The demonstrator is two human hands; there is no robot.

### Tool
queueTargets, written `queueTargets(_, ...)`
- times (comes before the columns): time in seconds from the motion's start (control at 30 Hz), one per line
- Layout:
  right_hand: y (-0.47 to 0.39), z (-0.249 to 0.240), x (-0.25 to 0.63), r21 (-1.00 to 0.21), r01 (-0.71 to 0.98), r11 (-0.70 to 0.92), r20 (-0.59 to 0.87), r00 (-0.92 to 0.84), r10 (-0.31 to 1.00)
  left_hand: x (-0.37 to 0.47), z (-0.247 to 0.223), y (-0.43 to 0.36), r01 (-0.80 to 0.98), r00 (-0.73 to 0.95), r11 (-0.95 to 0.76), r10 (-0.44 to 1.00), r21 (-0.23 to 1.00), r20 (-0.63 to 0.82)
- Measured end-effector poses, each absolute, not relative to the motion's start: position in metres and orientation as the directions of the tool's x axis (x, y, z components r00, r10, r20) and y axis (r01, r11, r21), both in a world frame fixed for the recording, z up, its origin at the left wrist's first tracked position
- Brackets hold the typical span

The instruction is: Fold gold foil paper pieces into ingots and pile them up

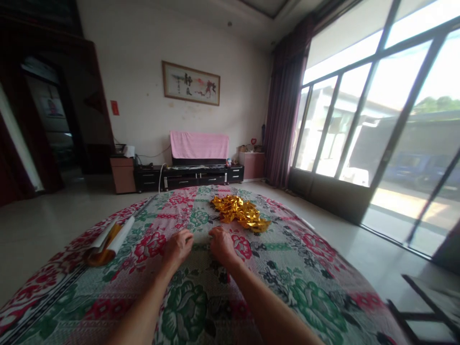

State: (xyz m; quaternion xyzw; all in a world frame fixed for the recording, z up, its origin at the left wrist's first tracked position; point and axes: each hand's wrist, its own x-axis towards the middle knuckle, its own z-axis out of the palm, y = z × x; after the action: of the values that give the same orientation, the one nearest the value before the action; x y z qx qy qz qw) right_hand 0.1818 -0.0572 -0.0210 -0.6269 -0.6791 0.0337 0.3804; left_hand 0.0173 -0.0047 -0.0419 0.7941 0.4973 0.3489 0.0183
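Both hands are over a round table with a flowered cloth (183,306). My left hand (178,245) is closed, its fingers curled together; whether anything is between them is hidden. Facing it across a small gap, my right hand (221,243) is closed too, and I cannot make out anything in it. Just beyond my right hand lies a heap of shiny gold folded pieces (239,212). To the left of my left hand rests a curled stack of white and gold sheets (109,243).
A black low cabinet (187,179) stands past the table, with a pink cloth (199,144) draped over something on it. Large glass doors (359,120) and a purple curtain (287,105) are at the right. A dark-framed stool or chair (420,316) stands at the lower right.
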Motion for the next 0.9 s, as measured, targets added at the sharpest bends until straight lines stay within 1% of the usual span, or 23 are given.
queueTargets(0.1, -0.04, -0.021, 0.166, -0.524, 0.832, 0.184, 0.445, 0.083, 0.892, 0.014, -0.047, -0.004, 0.773, 0.236, -0.491, 0.81, 0.402, 0.537)
queueTargets(0.17, -0.029, -0.022, 0.156, -0.527, 0.829, 0.187, 0.452, 0.088, 0.888, 0.015, -0.046, -0.005, 0.766, 0.219, -0.485, 0.814, 0.422, 0.538)
queueTargets(0.23, -0.019, -0.022, 0.144, -0.554, 0.813, 0.178, 0.443, 0.107, 0.89, 0.015, -0.043, -0.007, 0.767, 0.178, -0.46, 0.823, 0.448, 0.54)
queueTargets(0.33, -0.012, -0.024, 0.126, -0.573, 0.793, 0.207, 0.434, 0.08, 0.897, 0.012, -0.035, -0.009, 0.77, 0.124, -0.426, 0.83, 0.474, 0.544)
queueTargets(0.43, -0.013, -0.028, 0.115, -0.573, 0.787, 0.227, 0.462, 0.082, 0.883, 0.0, -0.024, -0.008, 0.77, 0.0, -0.376, 0.808, 0.515, 0.589)
queueTargets(0.53, -0.017, -0.03, 0.113, -0.553, 0.784, 0.283, 0.506, 0.047, 0.861, -0.018, -0.012, -0.007, 0.793, -0.163, -0.301, 0.732, 0.529, 0.661)
queueTargets(0.6, -0.019, -0.031, 0.112, -0.565, 0.776, 0.282, 0.517, 0.067, 0.853, -0.032, -0.003, -0.005, 0.814, -0.25, -0.254, 0.658, 0.522, 0.71)
queueTargets(0.63, -0.02, -0.03, 0.111, -0.567, 0.769, 0.296, 0.515, 0.05, 0.856, -0.039, 0.0, -0.005, 0.832, -0.281, -0.223, 0.62, 0.508, 0.732)
queueTargets(0.7, -0.021, -0.028, 0.107, -0.578, 0.739, 0.345, 0.526, 0.014, 0.85, -0.052, 0.006, -0.005, 0.865, -0.304, -0.171, 0.571, 0.472, 0.763)
queueTargets(0.8, -0.023, -0.026, 0.099, -0.567, 0.716, 0.407, 0.535, -0.056, 0.843, -0.07, 0.009, -0.008, 0.898, -0.297, -0.109, 0.566, 0.427, 0.769)
queueTargets(0.9, -0.024, -0.026, 0.093, -0.54, 0.713, 0.446, 0.539, -0.114, 0.835, -0.082, 0.008, -0.012, 0.902, -0.336, -0.021, 0.593, 0.431, 0.732)
